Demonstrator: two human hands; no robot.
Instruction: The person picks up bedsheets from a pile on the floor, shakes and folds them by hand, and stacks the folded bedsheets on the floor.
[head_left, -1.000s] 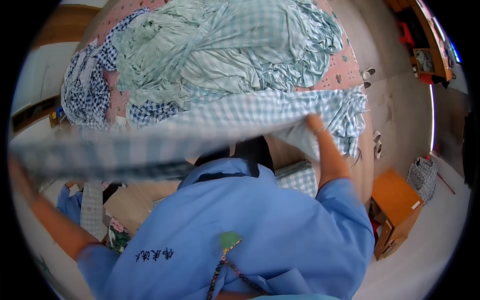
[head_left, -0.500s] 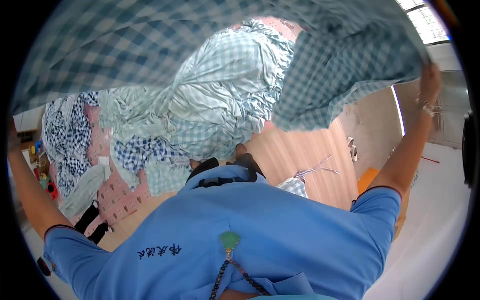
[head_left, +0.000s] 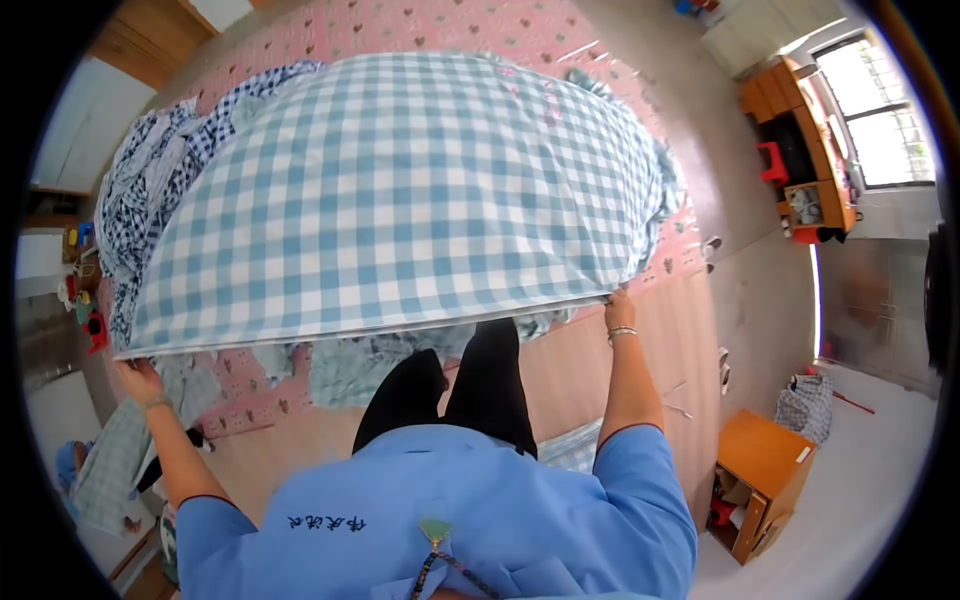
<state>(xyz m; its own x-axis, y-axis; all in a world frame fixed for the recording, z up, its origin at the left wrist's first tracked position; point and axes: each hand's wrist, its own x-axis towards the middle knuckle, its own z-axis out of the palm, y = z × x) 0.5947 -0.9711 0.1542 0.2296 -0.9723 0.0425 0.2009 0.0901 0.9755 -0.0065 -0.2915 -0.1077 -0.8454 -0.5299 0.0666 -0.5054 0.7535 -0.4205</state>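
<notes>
A large teal-and-white checked sheet (head_left: pixel 420 200) spreads wide in front of me, its near edge stretched between my two hands. My left hand (head_left: pixel 140 380) is closed on the near left corner. At the other end of that edge, my right hand (head_left: pixel 620 308) grips the cloth, fingers wrapped round it. The sheet covers most of a heap of cloth; crumpled pale green checked cloth (head_left: pixel 365 375) shows under the near edge. To the left lies a pile of navy-and-white checked cloth (head_left: pixel 150 190).
A pink patterned mat (head_left: pixel 640 80) lies beneath the cloth on the floor. Right stand an orange wooden cabinet (head_left: pixel 765 455), a checked bag (head_left: pixel 805 408) and a desk (head_left: pixel 790 110). Shoes (head_left: pixel 724 370) lie nearby. At lower left, another person in blue (head_left: pixel 70 462) is beside pale green cloth (head_left: pixel 112 470).
Both hands have come down from high and wide, nearer together. The billowing sheet has dropped and now lies spread over the heap, its near edge pulled straight.
</notes>
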